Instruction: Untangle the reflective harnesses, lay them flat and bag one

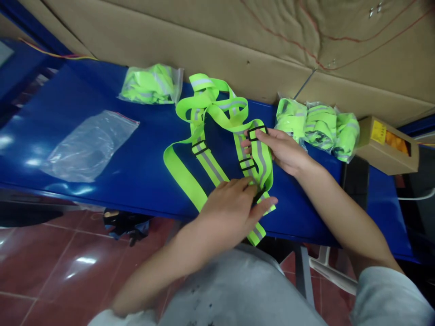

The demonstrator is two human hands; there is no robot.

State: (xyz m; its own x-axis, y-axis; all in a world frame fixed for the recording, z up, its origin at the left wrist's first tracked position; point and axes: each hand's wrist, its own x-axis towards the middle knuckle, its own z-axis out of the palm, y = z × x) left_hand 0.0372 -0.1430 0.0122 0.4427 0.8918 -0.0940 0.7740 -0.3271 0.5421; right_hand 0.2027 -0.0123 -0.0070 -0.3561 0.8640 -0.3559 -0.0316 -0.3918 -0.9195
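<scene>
A neon yellow reflective strap harness (214, 165) with grey stripes and black slide buckles lies in loops on the blue table, its lower ends reaching over the front edge. My right hand (282, 147) pinches one strap at a black slide buckle (257, 132), thumb on top. Lower down, my left hand (233, 203) is closed over the straps near a black fastening, which its fingers partly hide. The thumb of that hand sticks out to the right.
A flat clear zip bag (93, 147) lies on the blue table (152, 136) to the left. Behind it sits a bagged harness (149, 84). Several packed harnesses (321, 124) stand at the back right, beside a cardboard box (387, 145). A cardboard-covered wall (210, 40) closes off the back.
</scene>
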